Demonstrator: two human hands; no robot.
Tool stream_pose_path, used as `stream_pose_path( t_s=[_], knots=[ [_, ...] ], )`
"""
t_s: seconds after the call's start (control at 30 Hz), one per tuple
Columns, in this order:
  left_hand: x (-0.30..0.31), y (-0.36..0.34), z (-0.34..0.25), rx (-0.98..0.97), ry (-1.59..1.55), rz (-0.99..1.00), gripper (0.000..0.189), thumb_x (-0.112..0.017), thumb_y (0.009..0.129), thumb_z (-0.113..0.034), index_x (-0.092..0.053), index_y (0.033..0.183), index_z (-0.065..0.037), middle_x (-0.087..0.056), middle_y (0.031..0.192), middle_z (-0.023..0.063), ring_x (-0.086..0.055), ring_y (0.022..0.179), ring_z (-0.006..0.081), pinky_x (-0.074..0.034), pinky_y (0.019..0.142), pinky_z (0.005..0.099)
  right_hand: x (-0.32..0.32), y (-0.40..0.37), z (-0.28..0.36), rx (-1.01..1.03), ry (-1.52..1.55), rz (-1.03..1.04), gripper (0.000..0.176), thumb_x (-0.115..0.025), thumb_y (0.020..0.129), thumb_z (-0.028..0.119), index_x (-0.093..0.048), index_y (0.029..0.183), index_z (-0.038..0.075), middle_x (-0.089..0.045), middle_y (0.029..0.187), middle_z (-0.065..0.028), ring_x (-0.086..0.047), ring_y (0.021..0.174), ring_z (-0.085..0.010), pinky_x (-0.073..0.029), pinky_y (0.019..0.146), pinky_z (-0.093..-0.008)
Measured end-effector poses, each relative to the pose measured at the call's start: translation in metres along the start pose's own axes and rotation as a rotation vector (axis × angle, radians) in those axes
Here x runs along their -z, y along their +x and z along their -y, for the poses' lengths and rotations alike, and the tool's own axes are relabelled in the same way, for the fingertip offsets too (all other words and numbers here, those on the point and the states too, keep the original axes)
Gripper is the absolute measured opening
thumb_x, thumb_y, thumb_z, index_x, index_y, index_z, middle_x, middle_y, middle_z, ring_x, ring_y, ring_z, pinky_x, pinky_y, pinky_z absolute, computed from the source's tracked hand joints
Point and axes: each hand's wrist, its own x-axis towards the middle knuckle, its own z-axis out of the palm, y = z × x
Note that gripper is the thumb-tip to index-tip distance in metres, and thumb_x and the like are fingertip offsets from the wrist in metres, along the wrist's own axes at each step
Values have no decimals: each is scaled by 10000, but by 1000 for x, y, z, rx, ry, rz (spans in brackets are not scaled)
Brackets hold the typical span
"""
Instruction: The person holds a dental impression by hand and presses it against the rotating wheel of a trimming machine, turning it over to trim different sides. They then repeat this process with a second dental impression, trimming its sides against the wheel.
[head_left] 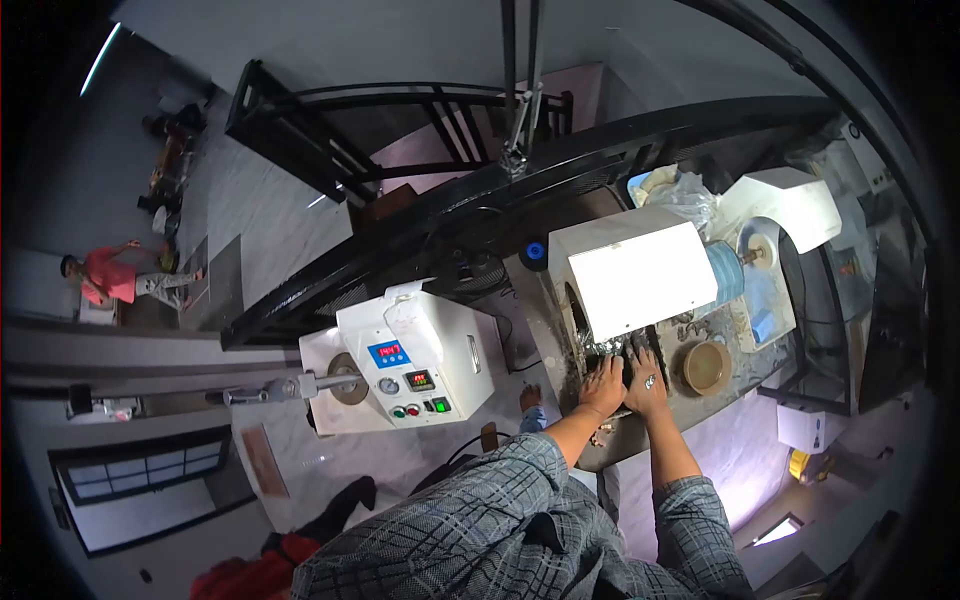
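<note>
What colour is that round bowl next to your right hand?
Tan-brown: the bowl sits just beside the right hand, seen best in the head view.

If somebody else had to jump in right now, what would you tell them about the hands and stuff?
Left hand: open, palm down on the worktop, at the mouth of the white housing.
Right hand: open, flat beside it, fingers spread.
Brown bowl: just right of the right hand, untouched.
Control box: to the left, apart from both hands.
Neither hand holds anything.

Single head-worn fisheye view, steeply downward, close above left hand (pixel 603 386) and right hand (pixel 648 381) at the workbench (pixel 674 416).
</note>
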Motion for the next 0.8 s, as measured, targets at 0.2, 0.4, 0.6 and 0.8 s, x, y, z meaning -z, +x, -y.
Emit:
stream_pose_path(
  t_s=[0.2,0.4,0.6,0.8],
  knots=[
    [-4,0,5,-18,-19,5,356,-486,701,-118,-386,1032,-30,-452,1077,200,-496,943,347,-433,788,427,-2,0,0,10,52,-65,690,-574,666,318,-365,1242,1,-342,1271,-262,-311,1187,-404,-265,1000,-407],
    [5,-2,2,3,-46,9,309,-480,699,-98,-391,989,-41,-460,996,179,-499,924,346,-426,775,435,-4,-2,4,52,83,-170,667,-603,643,330,-432,1186,-18,-398,1220,-267,-343,1154,-414,-289,981,-416],
    [4,-4,6,-58,-97,-140,283,-484,703,-100,-407,968,-37,-471,966,178,-514,895,353,-436,738,432,1,2,10,93,109,-151,621,-589,669,291,-433,1179,-28,-388,1234,-257,-337,1160,-407,-283,983,-417],
    [5,-4,8,-19,-99,-47,345,-478,704,-97,-392,1030,-23,-462,1032,187,-503,947,349,-430,782,418,-7,3,7,101,43,-181,636,-576,677,305,-414,1193,-30,-397,1217,-254,-334,1150,-413,-285,976,-427]
  ],
)
